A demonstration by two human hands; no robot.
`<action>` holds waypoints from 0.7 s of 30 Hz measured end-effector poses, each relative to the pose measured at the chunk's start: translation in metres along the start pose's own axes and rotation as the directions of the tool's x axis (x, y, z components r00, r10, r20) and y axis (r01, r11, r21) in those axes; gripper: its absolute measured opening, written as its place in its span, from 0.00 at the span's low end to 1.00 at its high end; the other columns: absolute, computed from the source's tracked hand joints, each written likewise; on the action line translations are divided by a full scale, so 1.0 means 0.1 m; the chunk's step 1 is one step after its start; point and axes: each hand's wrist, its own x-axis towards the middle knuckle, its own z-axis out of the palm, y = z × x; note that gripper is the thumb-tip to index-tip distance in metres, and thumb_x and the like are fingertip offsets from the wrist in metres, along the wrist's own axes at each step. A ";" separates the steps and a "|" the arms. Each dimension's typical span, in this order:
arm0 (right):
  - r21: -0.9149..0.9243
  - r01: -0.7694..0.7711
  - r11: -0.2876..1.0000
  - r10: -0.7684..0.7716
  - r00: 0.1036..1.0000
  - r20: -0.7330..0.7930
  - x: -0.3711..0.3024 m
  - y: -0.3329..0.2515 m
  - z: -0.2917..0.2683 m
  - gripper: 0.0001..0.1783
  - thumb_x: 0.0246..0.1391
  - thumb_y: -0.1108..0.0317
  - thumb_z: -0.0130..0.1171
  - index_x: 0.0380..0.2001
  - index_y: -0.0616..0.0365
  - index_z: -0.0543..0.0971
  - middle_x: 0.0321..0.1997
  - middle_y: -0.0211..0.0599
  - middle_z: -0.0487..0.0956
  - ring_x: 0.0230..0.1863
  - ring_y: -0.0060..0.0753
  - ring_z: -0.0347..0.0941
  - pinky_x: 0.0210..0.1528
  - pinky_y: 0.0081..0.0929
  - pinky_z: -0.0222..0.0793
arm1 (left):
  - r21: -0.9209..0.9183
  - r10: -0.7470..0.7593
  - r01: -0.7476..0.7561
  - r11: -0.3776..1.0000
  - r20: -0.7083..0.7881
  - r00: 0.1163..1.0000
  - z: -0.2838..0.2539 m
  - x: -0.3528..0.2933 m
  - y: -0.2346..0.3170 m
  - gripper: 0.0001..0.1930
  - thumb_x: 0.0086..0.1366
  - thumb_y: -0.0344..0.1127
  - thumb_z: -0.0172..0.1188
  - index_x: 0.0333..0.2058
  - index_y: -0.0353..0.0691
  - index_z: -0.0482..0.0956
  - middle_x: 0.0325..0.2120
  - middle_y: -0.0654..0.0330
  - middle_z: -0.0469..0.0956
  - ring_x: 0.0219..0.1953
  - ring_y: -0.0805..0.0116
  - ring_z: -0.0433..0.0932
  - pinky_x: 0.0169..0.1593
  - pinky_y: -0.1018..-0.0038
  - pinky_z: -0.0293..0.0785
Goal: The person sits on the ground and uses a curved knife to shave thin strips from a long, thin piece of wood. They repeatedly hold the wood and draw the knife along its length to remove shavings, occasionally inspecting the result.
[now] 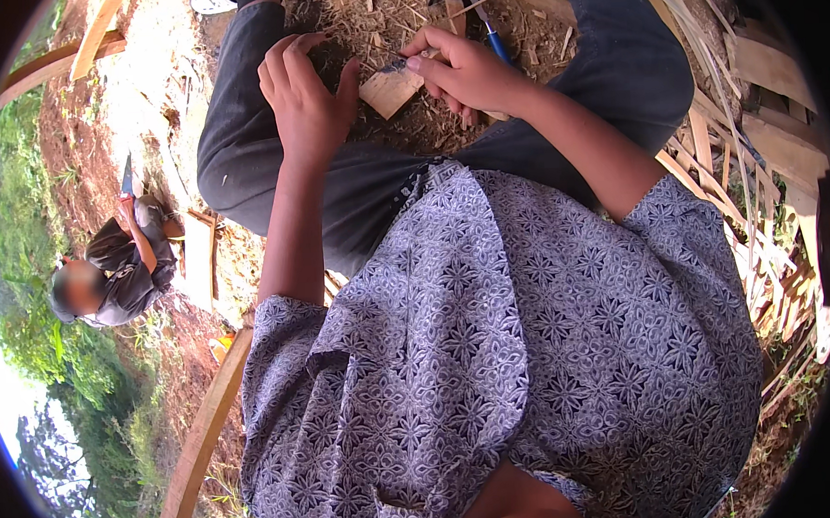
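My left hand (308,102) is raised over my thigh, its thumb standing apart from loosely bent fingers, with nothing seen in it. To its right, the thumb and forefinger of my right hand (467,73) are pinched together beside a small dark, thin piece (393,65). What exactly the pinch holds is too small to make out. Below the fingertips lies a pale wooden block (389,95), partly covered by my right hand. Beyond that hand, a tool with a blue handle (499,47) and a metal shaft rests on the ground beside a hammer-like tool (456,7).
Wood shavings (367,11) litter the ground between my legs. Split strips and offcuts (781,150) are heaped at the right. A long timber (200,435) slants along the left. Farther left, another person (124,272) sits with a saw (127,176) in hand.
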 end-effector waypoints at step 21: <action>0.325 0.182 0.928 -0.082 0.951 -0.297 0.44 -0.13 -0.25 0.10 0.72 0.63 0.50 0.48 0.58 0.70 0.25 0.33 0.78 0.17 0.18 0.70 0.20 0.20 0.68 | -0.668 -0.475 0.707 0.231 0.557 0.681 0.66 0.06 -0.19 0.15 0.79 0.42 0.43 0.47 0.39 0.76 0.22 0.66 0.71 0.23 0.76 0.70 0.26 0.76 0.66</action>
